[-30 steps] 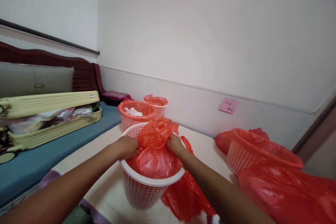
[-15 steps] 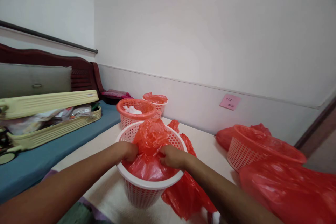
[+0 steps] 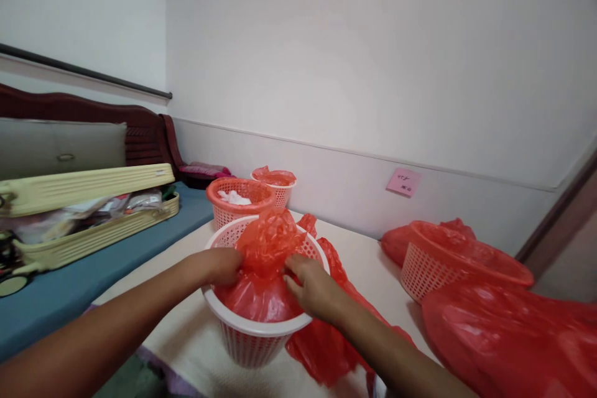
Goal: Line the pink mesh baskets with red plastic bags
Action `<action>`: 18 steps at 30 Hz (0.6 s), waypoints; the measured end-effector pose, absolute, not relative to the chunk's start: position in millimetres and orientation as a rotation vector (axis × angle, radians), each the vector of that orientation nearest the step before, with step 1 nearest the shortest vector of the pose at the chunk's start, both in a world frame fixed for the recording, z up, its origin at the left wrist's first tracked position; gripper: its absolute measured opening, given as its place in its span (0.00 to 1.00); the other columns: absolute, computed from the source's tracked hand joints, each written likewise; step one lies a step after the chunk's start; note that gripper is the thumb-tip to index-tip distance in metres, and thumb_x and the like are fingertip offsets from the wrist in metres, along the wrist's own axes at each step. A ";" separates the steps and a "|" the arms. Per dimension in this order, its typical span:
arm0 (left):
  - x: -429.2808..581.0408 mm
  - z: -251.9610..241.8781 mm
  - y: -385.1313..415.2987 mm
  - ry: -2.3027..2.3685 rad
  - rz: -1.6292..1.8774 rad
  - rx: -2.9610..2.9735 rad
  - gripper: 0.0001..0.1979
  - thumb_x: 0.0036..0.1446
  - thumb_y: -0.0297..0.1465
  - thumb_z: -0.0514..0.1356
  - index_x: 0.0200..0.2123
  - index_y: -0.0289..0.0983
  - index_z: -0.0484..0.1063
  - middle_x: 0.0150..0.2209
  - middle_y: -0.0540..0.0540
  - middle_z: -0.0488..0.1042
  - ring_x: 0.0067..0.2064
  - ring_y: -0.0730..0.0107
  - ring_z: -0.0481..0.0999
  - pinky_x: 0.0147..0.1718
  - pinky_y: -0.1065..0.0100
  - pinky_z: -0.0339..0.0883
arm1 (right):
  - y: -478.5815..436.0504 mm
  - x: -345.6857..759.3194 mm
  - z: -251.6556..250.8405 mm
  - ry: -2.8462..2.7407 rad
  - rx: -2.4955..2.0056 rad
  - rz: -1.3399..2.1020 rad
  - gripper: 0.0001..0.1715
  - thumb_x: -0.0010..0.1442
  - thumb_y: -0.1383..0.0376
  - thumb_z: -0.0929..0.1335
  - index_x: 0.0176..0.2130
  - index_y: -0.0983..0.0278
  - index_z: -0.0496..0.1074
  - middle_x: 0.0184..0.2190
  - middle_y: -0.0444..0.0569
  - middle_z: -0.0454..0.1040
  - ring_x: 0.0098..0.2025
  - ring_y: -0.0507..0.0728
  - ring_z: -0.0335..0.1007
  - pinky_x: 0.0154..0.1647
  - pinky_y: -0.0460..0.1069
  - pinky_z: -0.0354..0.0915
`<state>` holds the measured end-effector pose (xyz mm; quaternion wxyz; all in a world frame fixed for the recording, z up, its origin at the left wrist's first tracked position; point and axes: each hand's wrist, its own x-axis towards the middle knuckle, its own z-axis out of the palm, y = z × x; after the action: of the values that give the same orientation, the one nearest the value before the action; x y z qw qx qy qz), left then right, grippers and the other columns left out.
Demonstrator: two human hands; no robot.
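Both hands pinch the red plastic bag (image 3: 265, 261) that sits inside the white mesh basket (image 3: 254, 333): left hand (image 3: 222, 264) closed on its left side, right hand (image 3: 311, 286) fingers curled on its right. Basket stands on the cream-covered table (image 3: 368, 261), loose red plastic (image 3: 326, 348) just beside it, two more baskets (image 3: 242, 196) behind.

just beyond the grip two small baskets (image 3: 242, 199) block the way; right of it loose red plastic (image 3: 336, 336) crowds, then bare table (image 3: 364, 261).
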<state>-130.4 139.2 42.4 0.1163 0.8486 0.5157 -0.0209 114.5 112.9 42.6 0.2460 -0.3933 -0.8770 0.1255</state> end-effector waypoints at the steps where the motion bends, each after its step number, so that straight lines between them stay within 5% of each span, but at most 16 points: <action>1: -132.3 49.5 133.0 1.536 -0.007 2.494 0.07 0.58 0.32 0.59 0.35 0.34 0.75 0.33 0.46 0.77 0.34 0.65 0.76 0.35 0.60 0.70 | 109.8 114.4 41.8 -2.368 -1.039 0.322 0.06 0.57 0.72 0.62 0.31 0.62 0.64 0.31 0.45 0.70 0.34 0.54 0.66 0.37 0.48 0.60; 7: -138.0 66.4 87.2 1.581 0.479 2.550 0.13 0.63 0.34 0.49 0.42 0.38 0.71 0.43 0.43 0.76 0.44 0.61 0.74 0.44 0.60 0.65 | 88.4 114.2 36.7 -2.226 -0.930 0.266 0.06 0.60 0.72 0.61 0.33 0.62 0.63 0.31 0.45 0.67 0.34 0.53 0.64 0.37 0.49 0.60; 13: -137.5 27.6 48.1 1.318 0.842 2.545 0.13 0.67 0.37 0.46 0.41 0.40 0.69 0.37 0.47 0.73 0.40 0.66 0.70 0.43 0.60 0.61 | 66.8 112.5 36.9 -2.284 -0.868 0.204 0.07 0.64 0.70 0.59 0.37 0.62 0.65 0.33 0.48 0.68 0.36 0.55 0.65 0.38 0.50 0.63; 18: -132.5 2.8 41.4 1.275 0.950 2.648 0.11 0.66 0.36 0.48 0.41 0.39 0.67 0.38 0.47 0.70 0.41 0.63 0.66 0.46 0.54 0.57 | 81.7 98.6 54.2 -2.266 -0.884 0.171 0.17 0.63 0.70 0.60 0.51 0.66 0.66 0.43 0.54 0.71 0.46 0.58 0.67 0.48 0.54 0.63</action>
<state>-132.5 41.4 2.8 0.0265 0.8570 0.4125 0.3076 98.6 81.7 54.2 0.3443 -0.3403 -0.8725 0.0658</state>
